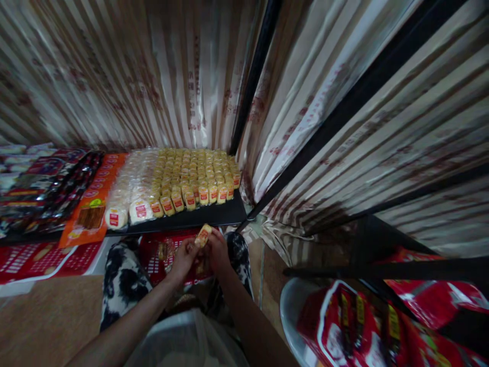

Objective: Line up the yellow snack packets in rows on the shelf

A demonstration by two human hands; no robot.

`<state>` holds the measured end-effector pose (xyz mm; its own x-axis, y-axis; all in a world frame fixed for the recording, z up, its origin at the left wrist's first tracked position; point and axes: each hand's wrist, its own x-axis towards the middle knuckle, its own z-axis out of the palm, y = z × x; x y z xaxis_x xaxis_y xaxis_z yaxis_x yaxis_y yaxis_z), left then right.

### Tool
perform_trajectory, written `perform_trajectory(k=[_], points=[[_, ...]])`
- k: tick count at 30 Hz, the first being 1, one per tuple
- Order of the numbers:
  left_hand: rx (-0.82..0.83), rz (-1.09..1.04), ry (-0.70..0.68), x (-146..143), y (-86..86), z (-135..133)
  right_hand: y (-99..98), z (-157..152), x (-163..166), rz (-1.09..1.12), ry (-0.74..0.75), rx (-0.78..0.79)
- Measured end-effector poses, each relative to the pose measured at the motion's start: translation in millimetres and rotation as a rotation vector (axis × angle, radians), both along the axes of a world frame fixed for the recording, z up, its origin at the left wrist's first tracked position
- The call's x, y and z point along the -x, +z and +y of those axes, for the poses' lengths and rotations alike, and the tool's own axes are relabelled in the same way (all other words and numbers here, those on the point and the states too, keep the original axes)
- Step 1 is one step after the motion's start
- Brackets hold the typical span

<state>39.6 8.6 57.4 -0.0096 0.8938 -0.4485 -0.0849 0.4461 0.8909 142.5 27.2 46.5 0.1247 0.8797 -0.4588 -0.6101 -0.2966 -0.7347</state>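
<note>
Small yellow packet [204,236] gripped between left hand [184,261] and right hand [219,251], lower centre of frame; should be pinched lightly by the edges, uncrushed.

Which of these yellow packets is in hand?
The single yellow packet between the left hand and right hand; the packet rows sit on the black shelf.

The place looks like a small snack shop or its stockroom. A low black shelf [233,210] carries packaged food in close ranks: wrapped yellow cakes [191,176], white wrapped rounds [140,211], an orange snack packet [89,204] and dark glossy pouches [49,183]. More red packets [431,293] lie at the right. Black rack posts [254,76] stand against gathered printed curtains [183,66], above a tiled floor [49,316].
</note>
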Motion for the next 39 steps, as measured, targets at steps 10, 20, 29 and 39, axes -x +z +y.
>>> perform_trajectory(k=[10, 20, 29, 39], points=[[-0.043, 0.015, 0.149, -17.6, 25.4, 13.4, 9.4, -2.7, -3.3, 0.058, -0.203, -0.092], [-0.356, 0.269, -0.003, -25.4, 59.6, 80.2, 1.6, 39.9, -37.6, -0.759, -0.292, -0.314], [-0.705, 0.662, -0.203, -63.0, 95.8, 164.5, -6.5, 108.7, -63.1, -1.176, -0.243, -0.318], [-0.816, 0.909, -0.435, -124.2, 109.3, 202.8, -20.8, 113.7, -61.7, -1.354, -0.232, -0.388]])
